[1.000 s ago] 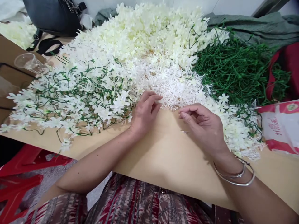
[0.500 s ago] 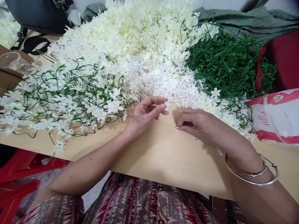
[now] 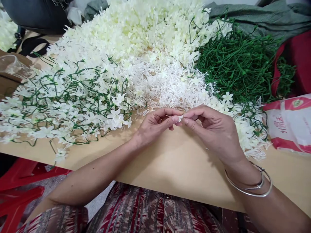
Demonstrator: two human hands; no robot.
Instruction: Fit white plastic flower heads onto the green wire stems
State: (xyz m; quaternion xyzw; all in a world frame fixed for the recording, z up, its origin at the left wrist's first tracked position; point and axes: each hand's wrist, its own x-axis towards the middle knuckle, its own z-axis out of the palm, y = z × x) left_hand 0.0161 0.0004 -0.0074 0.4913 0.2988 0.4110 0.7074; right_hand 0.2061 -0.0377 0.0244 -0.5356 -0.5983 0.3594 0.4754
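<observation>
Between the thumb and fingers of my left hand (image 3: 159,124) is a small white artificial flower (image 3: 180,118), mostly covered by the fingertips. My right hand (image 3: 212,131) meets it from the right, thumb and forefinger pinched at the flower's edge. Whatever else those right fingertips grip is too small to make out. Just behind both hands spreads a heap of thin white stamens (image 3: 167,92). Finished-looking white flowers on green stems (image 3: 80,94) lie to the left of my left hand.
Loose cream petals (image 3: 145,29) are piled at the back. Green plastic stems (image 3: 238,64) form a mound at the right, beside a red bag (image 3: 297,61). A pink-and-white packet (image 3: 289,124) lies at the right edge. A clear cup (image 3: 14,64) and black bag (image 3: 36,16) are at the left.
My right hand has moved left and up to meet my left hand at the flower. Its fingertips held a tiny white piece lower down before. The left hand has barely shifted.
</observation>
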